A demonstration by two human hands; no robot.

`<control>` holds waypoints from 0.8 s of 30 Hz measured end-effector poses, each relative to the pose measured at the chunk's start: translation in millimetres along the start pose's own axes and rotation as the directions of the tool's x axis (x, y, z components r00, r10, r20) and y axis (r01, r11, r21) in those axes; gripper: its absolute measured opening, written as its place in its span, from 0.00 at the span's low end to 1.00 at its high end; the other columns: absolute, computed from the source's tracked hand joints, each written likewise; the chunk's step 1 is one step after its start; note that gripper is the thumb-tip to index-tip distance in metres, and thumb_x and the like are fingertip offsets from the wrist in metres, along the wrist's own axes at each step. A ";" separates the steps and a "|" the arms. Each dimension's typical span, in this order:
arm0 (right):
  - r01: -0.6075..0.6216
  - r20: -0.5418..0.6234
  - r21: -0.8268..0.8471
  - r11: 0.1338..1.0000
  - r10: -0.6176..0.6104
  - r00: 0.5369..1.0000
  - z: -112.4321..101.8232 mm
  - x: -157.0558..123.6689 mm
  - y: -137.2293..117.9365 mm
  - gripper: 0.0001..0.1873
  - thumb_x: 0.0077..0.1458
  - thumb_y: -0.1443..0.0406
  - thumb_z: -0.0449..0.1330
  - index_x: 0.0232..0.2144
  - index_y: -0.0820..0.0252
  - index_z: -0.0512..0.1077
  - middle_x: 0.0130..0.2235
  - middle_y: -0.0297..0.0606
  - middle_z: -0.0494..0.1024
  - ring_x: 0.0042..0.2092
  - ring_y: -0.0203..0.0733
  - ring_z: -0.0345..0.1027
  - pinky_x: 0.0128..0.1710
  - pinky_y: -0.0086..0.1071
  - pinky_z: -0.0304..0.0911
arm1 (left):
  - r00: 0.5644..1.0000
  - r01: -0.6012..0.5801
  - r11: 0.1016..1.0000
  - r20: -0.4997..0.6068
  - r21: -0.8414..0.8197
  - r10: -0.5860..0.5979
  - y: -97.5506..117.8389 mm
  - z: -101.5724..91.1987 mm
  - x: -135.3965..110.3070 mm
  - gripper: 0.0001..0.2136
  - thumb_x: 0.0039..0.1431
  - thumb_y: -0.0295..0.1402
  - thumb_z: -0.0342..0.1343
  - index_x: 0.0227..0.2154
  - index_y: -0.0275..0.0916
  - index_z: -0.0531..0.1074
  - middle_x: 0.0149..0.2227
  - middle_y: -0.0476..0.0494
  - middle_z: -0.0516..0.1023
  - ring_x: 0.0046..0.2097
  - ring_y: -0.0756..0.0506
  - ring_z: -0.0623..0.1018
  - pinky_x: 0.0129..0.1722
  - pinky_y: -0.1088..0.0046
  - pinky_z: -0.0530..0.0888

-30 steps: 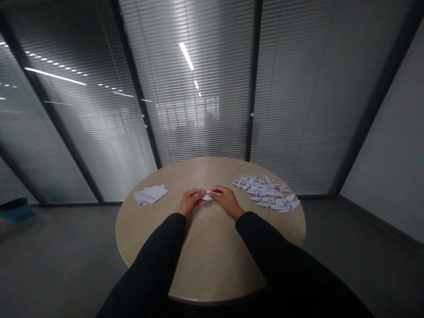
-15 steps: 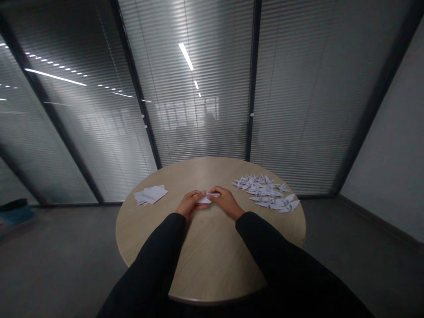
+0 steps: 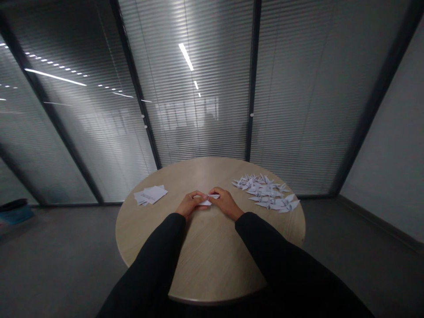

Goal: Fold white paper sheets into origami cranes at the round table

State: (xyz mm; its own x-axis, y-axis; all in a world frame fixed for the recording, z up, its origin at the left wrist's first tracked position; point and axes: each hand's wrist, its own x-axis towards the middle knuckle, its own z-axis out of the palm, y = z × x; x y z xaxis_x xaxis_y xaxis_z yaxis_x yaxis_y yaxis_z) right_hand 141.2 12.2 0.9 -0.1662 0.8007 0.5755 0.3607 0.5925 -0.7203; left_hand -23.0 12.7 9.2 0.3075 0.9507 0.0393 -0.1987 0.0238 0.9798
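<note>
Between both hands, over the middle of the round table (image 3: 212,260), is a small folded white paper (image 3: 206,203). My left hand (image 3: 191,203) is closed on its left side, thumb on top and fingers beneath. My right hand (image 3: 225,202) pinches its right side, with the thumb near the left thumb. Fingers cover much of the paper, so its exact folds cannot be made out. To the right lies a spread of several folded paper cranes (image 3: 270,194), apart from my right hand. Left of my left hand rests a loose stack of white paper sheets (image 3: 150,195), the top one bearing print.
Beyond the table stands a glass partition with blinds (image 3: 205,132) and dark frames. A pale wall (image 3: 391,145) rises at the right. On the floor at far left sits a blue bin with a dark rim (image 3: 16,213).
My thumbs have come closer together over the folded paper, and less of its middle shows. The cranes and the sheet stack have stayed in place.
</note>
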 end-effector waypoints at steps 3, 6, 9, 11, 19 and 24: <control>-0.063 0.012 0.054 0.997 0.062 0.998 0.3 0.5 1.0 0.09 0.45 0.60 0.60 0.27 0.62 0.71 0.28 0.33 0.73 0.31 0.36 0.65 0.32 0.28 0.59 | 0.999 -0.020 0.999 -0.025 0.041 0.021 1.8 0.5 0.1 0.17 0.34 0.36 0.69 0.25 0.33 0.71 0.29 0.43 0.76 0.32 0.47 0.76 0.33 0.71 0.75; -0.127 0.054 0.150 0.980 0.120 0.991 -0.4 1.1 0.7 0.11 0.44 0.59 0.61 0.27 0.63 0.72 0.27 0.33 0.73 0.29 0.35 0.65 0.30 0.28 0.59 | 0.999 -0.041 0.995 -0.031 0.093 0.044 2.9 -0.8 1.1 0.18 0.33 0.38 0.68 0.26 0.33 0.71 0.28 0.44 0.76 0.31 0.47 0.76 0.32 0.70 0.75; -0.194 0.112 0.257 0.947 0.170 0.979 -1.8 1.4 -0.2 0.11 0.43 0.60 0.61 0.28 0.63 0.72 0.26 0.33 0.73 0.26 0.34 0.65 0.27 0.27 0.60 | 0.999 -0.044 0.993 -0.016 0.109 0.046 2.5 -2.8 2.2 0.18 0.34 0.39 0.68 0.27 0.34 0.70 0.27 0.44 0.77 0.32 0.47 0.76 0.32 0.69 0.75; -0.229 0.144 0.304 0.925 0.194 0.971 -2.6 1.5 0.0 0.10 0.43 0.61 0.61 0.28 0.63 0.72 0.25 0.33 0.73 0.25 0.34 0.65 0.27 0.27 0.60 | 0.999 -0.038 0.993 -0.022 0.109 0.041 2.3 -3.4 2.3 0.19 0.33 0.40 0.68 0.27 0.34 0.70 0.27 0.44 0.77 0.31 0.47 0.76 0.31 0.70 0.74; -0.269 0.149 0.371 0.889 0.229 0.962 -2.3 4.2 7.2 0.10 0.42 0.63 0.60 0.30 0.63 0.73 0.24 0.33 0.74 0.24 0.34 0.66 0.26 0.28 0.62 | 1.000 0.017 0.996 -0.026 0.086 -0.015 5.2 -1.3 -0.1 0.21 0.30 0.39 0.69 0.27 0.33 0.70 0.28 0.43 0.76 0.29 0.49 0.75 0.29 0.71 0.74; -0.228 0.127 0.347 0.910 0.195 0.972 -1.0 4.3 9.5 0.09 0.44 0.62 0.59 0.29 0.62 0.72 0.23 0.32 0.73 0.25 0.35 0.67 0.26 0.28 0.62 | 1.000 0.030 0.992 -0.012 0.122 -0.029 2.8 -3.8 0.7 0.20 0.31 0.40 0.69 0.27 0.34 0.69 0.23 0.46 0.75 0.23 0.52 0.72 0.23 0.77 0.69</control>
State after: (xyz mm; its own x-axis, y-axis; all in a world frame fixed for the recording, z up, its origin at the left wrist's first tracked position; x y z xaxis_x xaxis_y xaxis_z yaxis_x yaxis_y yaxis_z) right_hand 144.9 21.1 -3.0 -0.2082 0.9055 0.3696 0.0471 0.3868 -0.9210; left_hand -27.0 14.6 11.2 0.3020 0.9533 0.0089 -0.0748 0.0144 0.9971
